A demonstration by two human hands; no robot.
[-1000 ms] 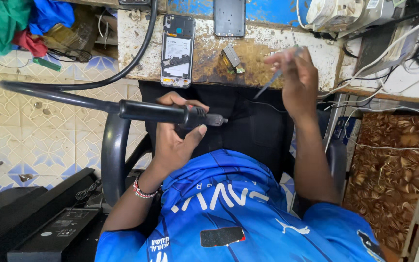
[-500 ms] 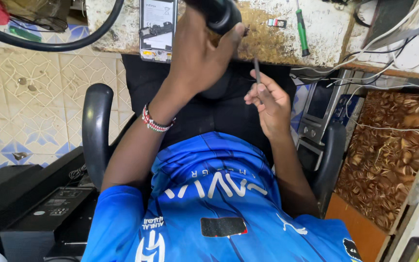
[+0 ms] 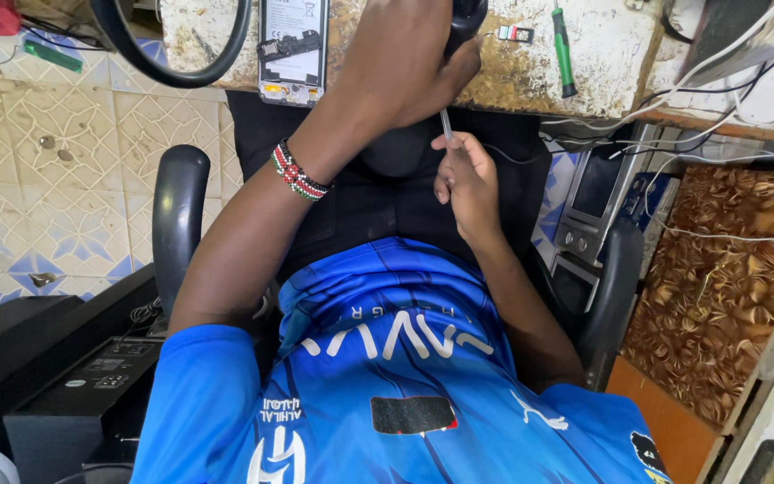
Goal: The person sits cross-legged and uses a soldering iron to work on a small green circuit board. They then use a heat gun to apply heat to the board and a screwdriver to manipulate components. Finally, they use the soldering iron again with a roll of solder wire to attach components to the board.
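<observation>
The black hot-air handle (image 3: 466, 16) sits gripped in your left hand (image 3: 405, 63) over the worn bench (image 3: 602, 63) — your right hand (image 3: 466, 184) pinches thin tweezers (image 3: 446, 127) below its edge. An opened phone (image 3: 292, 40) lies left, a green screwdriver (image 3: 564, 49) right.

The workbench (image 3: 602, 67) runs across the top of the view, with the person's lap below it. On the bench, an opened phone (image 3: 292, 40) lies to the left, a screwdriver (image 3: 564, 49) to the right, and a small chip (image 3: 517, 34) between them. The left hand (image 3: 409, 58) reaches over the bench edge around a handpiece (image 3: 466, 16), whose hose (image 3: 172, 63) loops left of the phone. The right hand (image 3: 466, 184) sits below, pinching a thin tool (image 3: 446, 125). Chair armrests (image 3: 179, 224) flank the person.
</observation>
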